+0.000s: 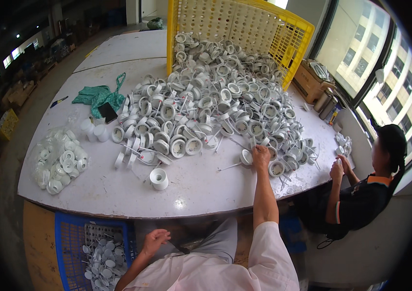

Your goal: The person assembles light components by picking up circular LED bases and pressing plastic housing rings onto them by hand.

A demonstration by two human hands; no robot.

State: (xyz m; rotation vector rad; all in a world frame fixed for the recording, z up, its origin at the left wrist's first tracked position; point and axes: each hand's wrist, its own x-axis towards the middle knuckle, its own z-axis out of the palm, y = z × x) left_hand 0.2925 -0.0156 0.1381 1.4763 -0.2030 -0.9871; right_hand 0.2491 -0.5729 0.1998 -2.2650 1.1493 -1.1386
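My right hand (260, 156) reaches out to the near edge of a big heap of white round lamp fittings (194, 145) with thin wires. Its fingers are closed at a white fitting (246, 156); the fingertips are partly hidden. My left hand (156, 240) is held low over my lap, beside the table's near edge. Its fingers are loosely bent and apart, with nothing seen in them. Nearer to me than the heap, a white ring-shaped part (158, 178) stands on the white table (201, 196).
A yellow crate (293, 53) lies tipped behind the heap. On the left are a clear bag of white rings (63, 162), a green cloth (97, 97) and a dark flat object (107, 112). A blue crate (65, 242) of fittings stands below. At right, another person (366, 194) works.
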